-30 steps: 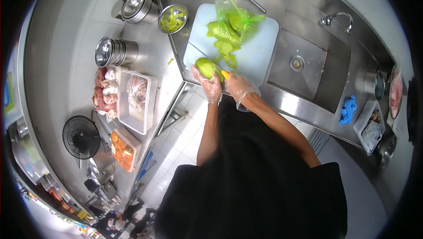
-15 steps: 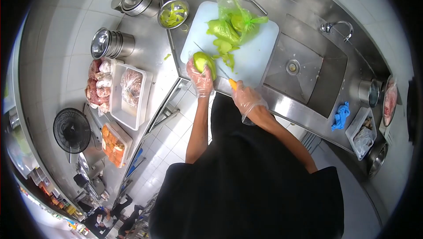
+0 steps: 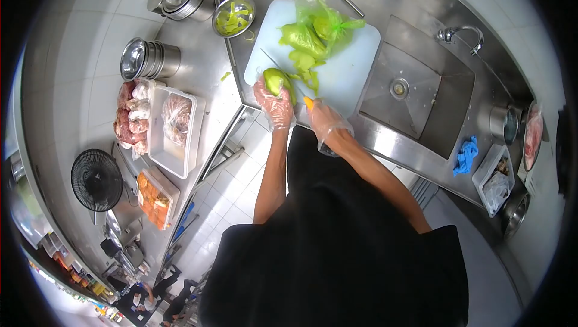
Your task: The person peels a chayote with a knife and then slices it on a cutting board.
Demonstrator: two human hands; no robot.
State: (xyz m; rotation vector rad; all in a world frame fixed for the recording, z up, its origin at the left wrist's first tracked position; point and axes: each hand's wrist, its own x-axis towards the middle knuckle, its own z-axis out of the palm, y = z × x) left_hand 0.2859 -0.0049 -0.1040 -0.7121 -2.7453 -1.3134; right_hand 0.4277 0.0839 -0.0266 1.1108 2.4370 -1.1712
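Gloved in clear plastic, my left hand (image 3: 275, 108) is closed around a green mango (image 3: 276, 81) at the near left edge of the white cutting board (image 3: 346, 83). My right hand (image 3: 329, 123), also gloved, grips the yellow handle of a knife (image 3: 309, 103). The blade points up and left, passing at the mango; whether it cuts into the flesh I cannot tell. Green peels and slices (image 3: 305, 65) lie on the board just beyond the mango. Behind them rests a green plastic bag (image 3: 319, 29) with more green fruit inside.
A metal bowl (image 3: 233, 17) of peels stands left of the board, and a metal peeler-like tool (image 3: 346, 0) behind it. The sink (image 3: 400, 107) is to the right. Along the left counter are stacked metal pots (image 3: 150, 59), a white tray (image 3: 176, 131) with bagged meat and an orange-filled container (image 3: 158, 199).
My right hand has moved left with the knife, closer to my left hand and the mango. My left hand keeps its hold in nearly the same spot.
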